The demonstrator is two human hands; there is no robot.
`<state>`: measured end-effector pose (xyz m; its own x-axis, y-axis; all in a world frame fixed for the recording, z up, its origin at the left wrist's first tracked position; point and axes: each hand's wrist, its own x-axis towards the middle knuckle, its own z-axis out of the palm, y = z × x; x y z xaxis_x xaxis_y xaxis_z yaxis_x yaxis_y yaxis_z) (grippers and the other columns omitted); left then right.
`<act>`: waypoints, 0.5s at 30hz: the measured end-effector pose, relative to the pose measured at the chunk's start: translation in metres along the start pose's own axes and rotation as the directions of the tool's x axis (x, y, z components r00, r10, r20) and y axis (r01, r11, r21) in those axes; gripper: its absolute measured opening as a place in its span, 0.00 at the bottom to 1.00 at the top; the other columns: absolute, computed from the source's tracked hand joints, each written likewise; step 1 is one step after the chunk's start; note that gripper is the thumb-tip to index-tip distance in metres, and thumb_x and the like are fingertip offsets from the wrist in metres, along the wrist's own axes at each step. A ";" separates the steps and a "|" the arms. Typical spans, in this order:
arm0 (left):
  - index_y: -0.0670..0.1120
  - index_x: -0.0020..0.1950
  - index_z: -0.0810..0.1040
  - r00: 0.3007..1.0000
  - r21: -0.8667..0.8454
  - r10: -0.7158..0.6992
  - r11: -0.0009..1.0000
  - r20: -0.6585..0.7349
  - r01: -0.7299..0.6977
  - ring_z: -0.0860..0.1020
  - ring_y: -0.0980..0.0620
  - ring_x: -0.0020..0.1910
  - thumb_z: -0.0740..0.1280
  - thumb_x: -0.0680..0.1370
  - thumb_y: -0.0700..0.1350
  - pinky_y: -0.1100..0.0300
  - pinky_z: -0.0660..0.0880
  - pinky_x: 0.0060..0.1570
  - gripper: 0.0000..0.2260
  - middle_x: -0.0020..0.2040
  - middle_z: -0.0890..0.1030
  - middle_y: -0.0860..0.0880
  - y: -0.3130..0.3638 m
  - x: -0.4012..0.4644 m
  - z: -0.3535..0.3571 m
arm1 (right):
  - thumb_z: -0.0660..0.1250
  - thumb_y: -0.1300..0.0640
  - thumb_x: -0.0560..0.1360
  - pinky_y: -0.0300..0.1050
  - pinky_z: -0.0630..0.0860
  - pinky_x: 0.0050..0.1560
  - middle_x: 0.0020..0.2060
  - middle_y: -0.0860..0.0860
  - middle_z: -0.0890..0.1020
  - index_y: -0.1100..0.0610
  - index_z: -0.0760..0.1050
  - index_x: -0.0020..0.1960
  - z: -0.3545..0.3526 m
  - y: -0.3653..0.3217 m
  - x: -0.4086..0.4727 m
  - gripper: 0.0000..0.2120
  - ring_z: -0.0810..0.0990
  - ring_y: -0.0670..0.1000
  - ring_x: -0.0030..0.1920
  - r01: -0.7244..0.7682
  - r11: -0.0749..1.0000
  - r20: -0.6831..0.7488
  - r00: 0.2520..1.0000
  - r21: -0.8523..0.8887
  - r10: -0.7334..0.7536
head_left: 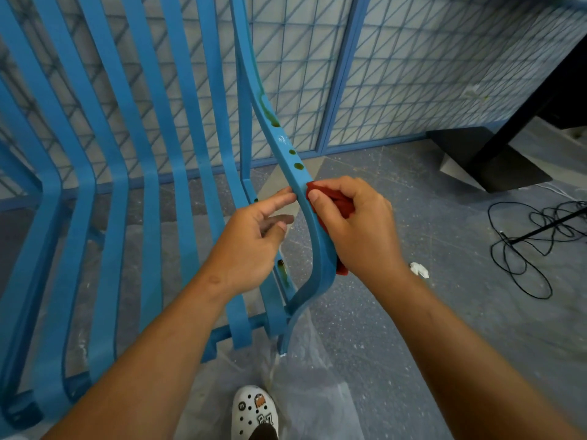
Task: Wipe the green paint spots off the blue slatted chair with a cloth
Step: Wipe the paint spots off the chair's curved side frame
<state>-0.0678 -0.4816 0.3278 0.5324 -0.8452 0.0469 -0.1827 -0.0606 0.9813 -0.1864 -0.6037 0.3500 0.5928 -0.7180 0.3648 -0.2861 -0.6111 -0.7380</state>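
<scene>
Head view: I see the blue slatted chair (152, 173) filling the left half, its outermost curved slat (287, 154) running from twelve o'clock down to centre. My right hand (359, 227) grasps a red cloth (341, 203), fingers curled round it, pressing it against that slat's right side. My left hand (251, 246) sits just left of the slat, fingers extended and loose, one fingertip touching the slat's edge. I count three round green paint spots (298, 166) on the slat above the cloth, a longer green streak higher up, and another green smear lower by my left wrist. At three o'clock lie a tangled black cable (524, 249) and a black stand base (486, 160); one white clog (254, 411) at six o'clock; a white scrap (419, 269) near my right wrist.
</scene>
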 end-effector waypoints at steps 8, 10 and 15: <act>0.47 0.71 0.74 0.971 -0.265 -0.209 0.935 0.119 0.234 0.86 0.49 0.50 0.61 0.84 0.44 0.55 0.82 0.53 0.14 0.52 0.87 0.47 0.010 -0.011 0.006 | 0.74 0.59 0.76 0.42 0.83 0.51 0.48 0.45 0.86 0.56 0.82 0.60 0.002 0.010 -0.057 0.12 0.85 0.42 0.49 -0.129 0.927 -0.065 0.985 0.353 0.162; 0.47 0.65 0.78 0.969 -0.233 -0.207 0.944 0.137 0.234 0.86 0.50 0.50 0.60 0.85 0.45 0.53 0.81 0.56 0.12 0.51 0.87 0.47 0.011 -0.014 0.010 | 0.74 0.60 0.76 0.43 0.83 0.50 0.48 0.44 0.87 0.54 0.81 0.59 0.006 0.014 -0.070 0.12 0.86 0.44 0.49 -0.177 0.892 -0.057 0.974 0.415 0.219; 0.44 0.60 0.82 0.961 -0.150 -0.215 0.959 0.172 0.242 0.86 0.52 0.51 0.60 0.85 0.45 0.53 0.81 0.58 0.12 0.51 0.87 0.47 0.009 -0.018 0.015 | 0.75 0.56 0.75 0.37 0.81 0.46 0.43 0.42 0.86 0.49 0.82 0.55 0.015 0.040 -0.111 0.10 0.85 0.44 0.44 -0.336 0.879 0.005 0.935 0.338 0.356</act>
<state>-0.0919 -0.4746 0.3328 0.4091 -0.8907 -0.1982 0.0775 -0.1825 0.9801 -0.2524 -0.5434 0.2720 0.4564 -0.8866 0.0755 -0.1963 -0.1831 -0.9633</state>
